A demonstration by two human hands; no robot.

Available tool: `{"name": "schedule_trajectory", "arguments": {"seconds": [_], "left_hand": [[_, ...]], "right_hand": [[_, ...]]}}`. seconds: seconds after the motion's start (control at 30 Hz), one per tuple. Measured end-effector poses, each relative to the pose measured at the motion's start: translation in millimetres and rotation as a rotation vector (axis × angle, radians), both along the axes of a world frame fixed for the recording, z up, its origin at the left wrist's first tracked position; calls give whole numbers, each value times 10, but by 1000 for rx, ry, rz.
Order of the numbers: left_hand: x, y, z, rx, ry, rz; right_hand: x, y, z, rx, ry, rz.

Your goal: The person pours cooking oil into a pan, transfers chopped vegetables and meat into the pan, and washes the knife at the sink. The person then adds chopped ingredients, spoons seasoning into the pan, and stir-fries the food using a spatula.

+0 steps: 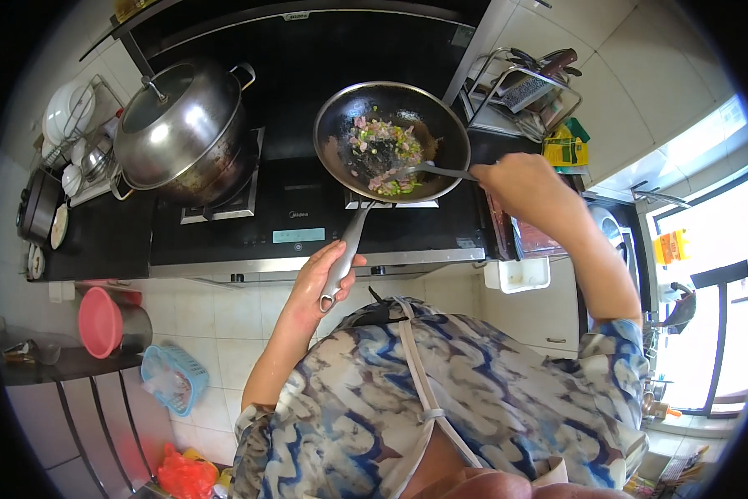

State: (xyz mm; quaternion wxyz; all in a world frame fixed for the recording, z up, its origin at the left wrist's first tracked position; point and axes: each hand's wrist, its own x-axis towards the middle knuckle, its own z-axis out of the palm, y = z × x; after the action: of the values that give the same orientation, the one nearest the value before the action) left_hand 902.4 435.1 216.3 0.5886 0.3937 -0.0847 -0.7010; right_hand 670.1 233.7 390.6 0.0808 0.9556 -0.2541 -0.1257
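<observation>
My left hand grips the grey handle of a wok, which sits over the right burner and leans a little towards me. Chopped pinkish meat and green pieces lie spread in the wok. In my right hand is the handle of a grey spatula; its blade rests low in the wok, among the food near the right front wall. To the left, a large lidded steel pot stands on the other burner of the black glass hob.
A wire rack with knives and a grater stands behind on the right, beside a yellow packet. A white plastic bin hangs at the counter's front. Dishes fill a rack at far left; a pink basin and blue basket are below.
</observation>
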Motion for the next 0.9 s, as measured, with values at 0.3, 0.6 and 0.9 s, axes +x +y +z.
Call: {"name": "schedule_trajectory", "arguments": {"seconds": [0.3, 0.6, 0.9], "left_hand": [[-15, -37, 91, 50, 1, 16], [-17, -1, 84, 47, -15, 9], [-25, 2, 92, 14, -18, -6]], "right_hand": [[95, -336, -631, -140, -120, -195], [-84, -1283, -1083, 966, -560, -859], [647, -889, -1172, -197, -257, -181]]}}
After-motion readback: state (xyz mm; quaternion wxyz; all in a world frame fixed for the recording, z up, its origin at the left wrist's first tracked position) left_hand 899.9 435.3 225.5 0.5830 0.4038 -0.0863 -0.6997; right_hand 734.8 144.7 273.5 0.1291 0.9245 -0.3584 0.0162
